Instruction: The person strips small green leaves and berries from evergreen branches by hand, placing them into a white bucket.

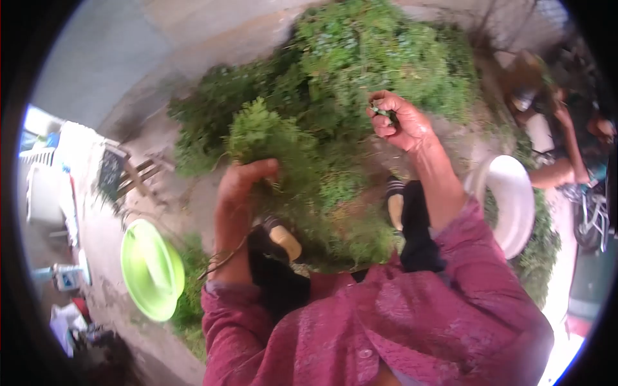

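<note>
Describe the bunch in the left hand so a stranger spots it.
Find the big heap of greens. At its left edge the left hand grips a bunch. It is a tight feathery tuft, unlike the tiny sprig in the right hand.

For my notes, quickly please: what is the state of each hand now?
Left hand: closed around a bunch of green herbs.
Right hand: closed, pinching a small green sprig.
</note>
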Demonstrator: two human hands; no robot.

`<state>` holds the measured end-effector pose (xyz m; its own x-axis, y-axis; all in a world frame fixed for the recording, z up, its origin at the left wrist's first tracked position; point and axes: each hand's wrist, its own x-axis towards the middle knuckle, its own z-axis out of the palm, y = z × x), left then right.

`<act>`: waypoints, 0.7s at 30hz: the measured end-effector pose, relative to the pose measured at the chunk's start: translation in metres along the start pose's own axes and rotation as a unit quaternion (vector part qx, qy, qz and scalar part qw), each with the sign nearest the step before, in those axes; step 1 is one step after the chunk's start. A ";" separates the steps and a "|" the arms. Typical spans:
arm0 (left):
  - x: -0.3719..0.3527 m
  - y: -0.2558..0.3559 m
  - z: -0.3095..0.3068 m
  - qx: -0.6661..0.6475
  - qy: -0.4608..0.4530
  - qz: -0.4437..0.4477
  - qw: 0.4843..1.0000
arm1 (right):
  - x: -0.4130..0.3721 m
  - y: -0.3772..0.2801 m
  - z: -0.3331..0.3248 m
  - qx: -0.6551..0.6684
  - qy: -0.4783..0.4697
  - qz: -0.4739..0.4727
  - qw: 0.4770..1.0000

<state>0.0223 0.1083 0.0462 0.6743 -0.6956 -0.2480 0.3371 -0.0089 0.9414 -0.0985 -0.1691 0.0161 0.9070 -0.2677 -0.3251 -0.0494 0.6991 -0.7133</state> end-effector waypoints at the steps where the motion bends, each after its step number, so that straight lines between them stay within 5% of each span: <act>1: 0.000 0.002 0.005 0.047 0.013 0.029 0.998 | -0.009 -0.005 -0.010 0.064 -0.001 -0.028 0.998; 3: 0.015 -0.011 -0.002 0.061 0.018 0.058 0.996 | -0.044 -0.024 -0.032 0.130 0.023 -0.095 0.987; 6: 0.016 -0.012 0.003 0.009 0.045 0.031 0.998 | -0.124 -0.051 -0.079 0.040 0.224 -0.255 0.940; 10: 0.021 -0.011 -0.002 -0.022 0.006 -0.025 0.999 | -0.229 -0.071 -0.161 -0.162 0.500 -0.396 0.753; 12: 0.027 -0.014 -0.002 -0.021 -0.015 -0.023 0.999 | -0.266 -0.064 -0.196 -0.250 0.546 -0.373 0.707; 14: 0.026 -0.016 0.006 -0.018 -0.029 -0.018 0.999 | -0.286 -0.051 -0.208 -0.525 0.623 0.081 0.574; 16: 0.021 -0.013 0.023 0.024 -0.004 0.032 0.999 | -0.295 -0.030 -0.215 -0.509 0.672 0.063 0.534; 18: 0.023 -0.014 0.024 0.012 -0.011 0.036 0.999 | -0.305 -0.042 -0.212 -0.400 0.652 0.020 0.644; 19: 0.024 -0.018 0.023 0.001 -0.017 0.035 0.999 | -0.308 -0.043 -0.212 -0.397 0.654 0.020 0.644; 21: 0.039 -0.031 0.009 -0.032 -0.075 -0.002 0.997 | -0.306 -0.050 -0.213 -0.245 0.611 -0.117 0.744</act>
<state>0.0329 0.0749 0.0097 0.5677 -0.7958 -0.2108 0.3847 0.0301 0.9225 -0.4625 -0.2640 0.0188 -0.1273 -0.9559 -0.2647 -0.3677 0.2933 -0.8825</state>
